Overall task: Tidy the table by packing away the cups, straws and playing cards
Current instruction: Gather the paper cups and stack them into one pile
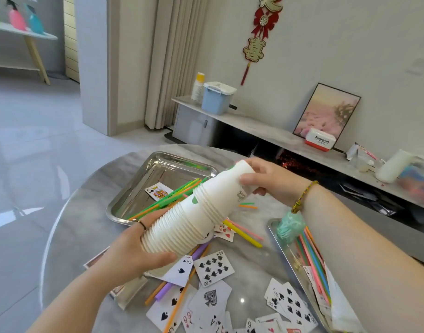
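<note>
A long stack of white paper cups (196, 210) lies tilted in the air above the round marble table (86, 212). My left hand (136, 251) grips the stack's open lower end. My right hand (263, 177) grips its upper closed end. Playing cards (213, 267) lie scattered face up on the table in front of me. Coloured straws (244, 233) lie loose among the cards. A metal tray (139, 181) at the back holds green and orange straws (167, 200) and one king card (158, 191).
A second metal tray (275, 227) at the right holds several coloured straws (311, 255) and a teal bundle (291, 227). A low marble cabinet (266, 131) with a blue bin (217, 98), more cups and a framed picture stands behind the table.
</note>
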A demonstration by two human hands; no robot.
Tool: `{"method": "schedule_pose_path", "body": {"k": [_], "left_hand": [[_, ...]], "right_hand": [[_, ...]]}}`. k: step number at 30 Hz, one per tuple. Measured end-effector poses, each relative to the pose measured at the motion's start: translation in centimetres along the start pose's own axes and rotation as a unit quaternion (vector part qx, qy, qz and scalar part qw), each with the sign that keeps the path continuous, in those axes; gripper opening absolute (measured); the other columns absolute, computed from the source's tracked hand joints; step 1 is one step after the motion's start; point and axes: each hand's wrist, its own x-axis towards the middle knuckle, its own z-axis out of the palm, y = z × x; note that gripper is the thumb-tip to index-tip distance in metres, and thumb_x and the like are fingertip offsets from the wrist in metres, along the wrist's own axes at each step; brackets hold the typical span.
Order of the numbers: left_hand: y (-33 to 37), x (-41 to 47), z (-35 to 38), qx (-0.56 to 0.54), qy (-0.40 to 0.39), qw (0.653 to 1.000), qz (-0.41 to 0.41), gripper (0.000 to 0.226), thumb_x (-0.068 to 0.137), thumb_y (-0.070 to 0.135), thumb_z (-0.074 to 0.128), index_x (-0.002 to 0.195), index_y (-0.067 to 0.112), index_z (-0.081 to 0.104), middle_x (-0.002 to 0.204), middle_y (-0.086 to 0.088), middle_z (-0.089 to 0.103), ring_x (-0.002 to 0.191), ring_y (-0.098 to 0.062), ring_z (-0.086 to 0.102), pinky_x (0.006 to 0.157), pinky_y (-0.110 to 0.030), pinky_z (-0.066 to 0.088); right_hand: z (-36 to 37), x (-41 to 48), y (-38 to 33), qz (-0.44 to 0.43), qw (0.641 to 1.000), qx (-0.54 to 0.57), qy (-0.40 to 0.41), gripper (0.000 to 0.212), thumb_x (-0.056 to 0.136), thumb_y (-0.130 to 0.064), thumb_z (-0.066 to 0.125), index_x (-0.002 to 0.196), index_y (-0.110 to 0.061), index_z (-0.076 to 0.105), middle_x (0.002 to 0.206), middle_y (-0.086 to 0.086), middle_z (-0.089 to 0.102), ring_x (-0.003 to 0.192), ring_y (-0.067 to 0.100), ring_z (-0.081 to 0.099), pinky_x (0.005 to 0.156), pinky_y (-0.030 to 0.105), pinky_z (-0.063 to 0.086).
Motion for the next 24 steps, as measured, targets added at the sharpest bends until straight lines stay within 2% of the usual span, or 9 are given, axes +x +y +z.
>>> {"method": "schedule_pose_path", "body": {"k": [2, 5, 8, 12, 14, 17, 21, 22, 24], "left_hand": [[-0.2, 0.0, 0.5, -0.01, -0.001, 1.0, 0.004, 0.07, 0.041, 0.033, 0.074, 0.099, 0.056, 0.043, 0.106, 0.026, 0.052, 0.097, 0.001, 0.051, 0.07, -0.021, 0.044], [-0.5, 0.1, 1.1, -0.024, 0.002, 1.0, 0.001, 0.07, 0.042, 0.033, 0.074, 0.1, 0.054, 0.042, 0.108, 0.025, 0.051, 0.097, 0.006, 0.049, 0.071, -0.013, 0.04], [-0.6, 0.0, 1.5, -0.003, -0.026, 1.0, -0.009, 0.071, 0.044, 0.036, 0.075, 0.101, 0.056, 0.038, 0.107, 0.022, 0.051, 0.095, 0.006, 0.05, 0.063, -0.006, 0.041], [-0.4, -0.4, 3.2, 0.026, -0.041, 0.999, -0.016, 0.073, 0.059, 0.022, 0.082, 0.103, 0.055, 0.034, 0.099, 0.024, 0.05, 0.086, 0.009, 0.049, 0.057, -0.001, 0.039], [-0.6, -0.9, 4.1, 0.004, -0.055, 0.998, -0.042, 0.073, 0.057, 0.028, 0.081, 0.109, 0.048, 0.034, 0.098, 0.02, 0.053, 0.084, 0.006, 0.052, 0.057, -0.004, 0.041], [-0.6, -1.4, 5.2, -0.043, -0.075, 0.994, -0.066, 0.088, 0.032, 0.044, 0.072, 0.115, 0.036, 0.042, 0.103, 0.007, 0.06, 0.089, -0.005, 0.058, 0.063, -0.016, 0.044], [-0.6, -1.4, 7.2, -0.165, -0.074, 0.98, -0.086, 0.102, 0.012, 0.046, 0.084, 0.107, 0.029, 0.051, 0.092, 0.003, 0.067, 0.075, -0.007, 0.066, 0.058, -0.02, 0.05], [-0.9, -1.3, 7.6, -0.184, -0.068, 0.976, -0.094, 0.102, 0.012, 0.047, 0.086, 0.106, 0.028, 0.052, 0.089, 0.002, 0.068, 0.074, -0.009, 0.067, 0.059, -0.023, 0.051], [-1.4, -0.9, 8.9, -0.234, -0.062, 0.963, -0.116, 0.081, 0.04, 0.028, 0.088, 0.111, 0.021, 0.05, 0.083, 0.0, 0.072, 0.071, -0.013, 0.068, 0.057, -0.027, 0.053]], "right_hand": [[1.7, 0.1, 0.1, -0.008, 1.0, -0.001, -0.009, 0.029, 0.077, -0.026, 0.062, 0.104, -0.024, 0.053, 0.073, -0.01, 0.053, 0.055, 0.001, 0.048, 0.044, 0.01, 0.032], [3.5, 0.1, 0.6, -0.019, 0.999, 0.038, 0.021, 0.032, 0.082, -0.023, 0.061, 0.11, -0.028, 0.046, 0.08, -0.011, 0.049, 0.051, -0.011, 0.053, 0.041, 0.005, 0.035], [3.9, -0.6, 0.9, -0.014, 0.998, 0.034, 0.054, 0.046, 0.086, -0.022, 0.057, 0.128, -0.022, 0.04, 0.085, -0.012, 0.049, 0.064, -0.001, 0.051, 0.042, 0.006, 0.036], [3.9, -2.4, 2.1, -0.017, 0.993, 0.081, 0.086, 0.05, 0.085, -0.017, 0.058, 0.131, -0.014, 0.039, 0.088, -0.009, 0.049, 0.063, -0.001, 0.052, 0.046, 0.006, 0.039], [4.0, -3.4, 2.8, -0.017, 0.994, 0.08, 0.073, 0.054, 0.085, -0.017, 0.058, 0.133, -0.014, 0.035, 0.094, -0.003, 0.05, 0.068, 0.004, 0.051, 0.055, 0.011, 0.044], [3.5, -5.1, 4.8, -0.018, 0.993, 0.082, 0.083, 0.058, 0.085, -0.012, 0.058, 0.135, -0.013, 0.031, 0.111, 0.002, 0.05, 0.087, 0.012, 0.052, 0.075, 0.02, 0.045], [1.8, -8.1, 9.1, 0.035, 0.982, 0.14, 0.121, 0.053, 0.086, -0.01, 0.054, 0.134, -0.015, 0.03, 0.115, 0.001, 0.05, 0.083, 0.01, 0.056, 0.069, 0.015, 0.045], [1.4, -8.7, 10.3, 0.052, 0.98, 0.131, 0.14, 0.049, 0.086, -0.009, 0.054, 0.131, -0.012, 0.035, 0.118, 0.005, 0.051, 0.089, 0.012, 0.056, 0.069, 0.013, 0.045], [0.3, -10.2, 13.5, 0.095, 0.972, 0.066, 0.204, 0.039, 0.086, -0.009, 0.055, 0.124, -0.007, 0.046, 0.123, 0.011, 0.054, 0.108, 0.021, 0.054, 0.081, 0.013, 0.041]]}}
